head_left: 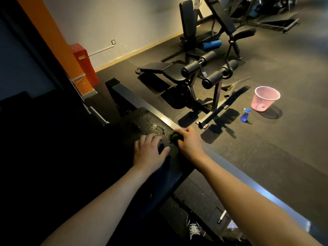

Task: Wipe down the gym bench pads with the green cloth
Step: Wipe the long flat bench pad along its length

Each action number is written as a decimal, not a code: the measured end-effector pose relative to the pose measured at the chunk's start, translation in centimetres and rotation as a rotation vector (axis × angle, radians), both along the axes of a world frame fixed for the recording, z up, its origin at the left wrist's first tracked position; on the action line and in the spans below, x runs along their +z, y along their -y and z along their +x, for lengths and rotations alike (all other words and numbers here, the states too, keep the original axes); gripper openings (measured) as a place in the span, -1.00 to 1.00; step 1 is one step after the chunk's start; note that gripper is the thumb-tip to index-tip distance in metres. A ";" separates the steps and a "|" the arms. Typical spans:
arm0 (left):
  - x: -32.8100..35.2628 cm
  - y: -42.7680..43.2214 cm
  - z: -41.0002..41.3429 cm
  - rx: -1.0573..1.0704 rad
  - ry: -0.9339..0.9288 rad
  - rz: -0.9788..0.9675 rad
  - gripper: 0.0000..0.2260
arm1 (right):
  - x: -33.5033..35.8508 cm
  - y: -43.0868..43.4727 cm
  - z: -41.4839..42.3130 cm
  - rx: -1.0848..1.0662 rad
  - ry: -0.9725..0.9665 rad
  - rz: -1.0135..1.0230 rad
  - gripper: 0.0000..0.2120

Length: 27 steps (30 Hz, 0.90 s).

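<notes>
Bench pad point(142, 119): black, textured, beaded with droplets over its far part (a wet sheen towards the right edge). It lies in the lower centre of the view, under both hands.

Left grip point(149, 153): fingers straight and spread, palm flat on the pad, holding nothing.

Green cloth point(173, 136): dark green, bunched into a small wad at the pad's right edge.

Right grip point(190, 143): fingers curled over the cloth, holding it against the pad.

Floor, right: blue spray bottle point(245, 115) and pink mesh basket point(265, 98), near each other.
</notes>
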State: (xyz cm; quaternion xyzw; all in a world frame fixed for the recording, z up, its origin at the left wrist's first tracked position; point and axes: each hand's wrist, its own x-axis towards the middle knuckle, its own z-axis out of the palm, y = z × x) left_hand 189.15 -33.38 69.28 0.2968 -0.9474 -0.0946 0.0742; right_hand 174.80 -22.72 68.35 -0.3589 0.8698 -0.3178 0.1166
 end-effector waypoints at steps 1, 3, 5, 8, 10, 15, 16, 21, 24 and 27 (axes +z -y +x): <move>0.2 0.6 -0.7 0.035 0.021 0.016 -0.51 | 0.0 1.2 -0.9 0.017 0.002 0.004 -0.60; 0.8 1.7 -2.0 0.096 0.093 0.059 -0.46 | -0.1 3.8 -2.8 0.054 0.029 0.020 -0.60; 1.2 2.9 -3.6 0.171 0.164 0.085 -0.42 | -0.3 7.2 -4.7 0.110 0.076 0.040 -0.58; 1.7 4.9 -6.0 0.277 0.247 0.092 -0.42 | -0.5 12.5 -7.0 0.192 0.178 -0.001 -0.58; 1.9 5.7 -6.8 0.329 0.288 0.123 -0.44 | -0.6 14.6 -7.4 0.215 0.263 -0.037 -0.57; 1.5 6.3 -7.7 0.422 0.293 0.061 -0.49 | -1.4 14.2 -8.6 0.235 0.421 -0.096 -0.55; 1.6 6.4 -8.1 0.431 0.289 0.031 -0.49 | -1.7 13.2 -9.0 0.233 0.442 -0.098 -0.55; 1.9 7.0 -11.0 0.495 0.370 0.023 -0.37 | -3.7 11.1 -10.3 0.210 0.532 -0.045 -0.57; 1.7 7.1 -11.9 0.538 0.387 0.098 -0.36 | -3.4 14.2 -10.9 0.216 0.582 -0.080 -0.58; 1.7 7.1 -12.3 0.569 0.419 0.129 -0.36 | -2.8 19.0 -11.0 0.228 0.653 -0.119 -0.56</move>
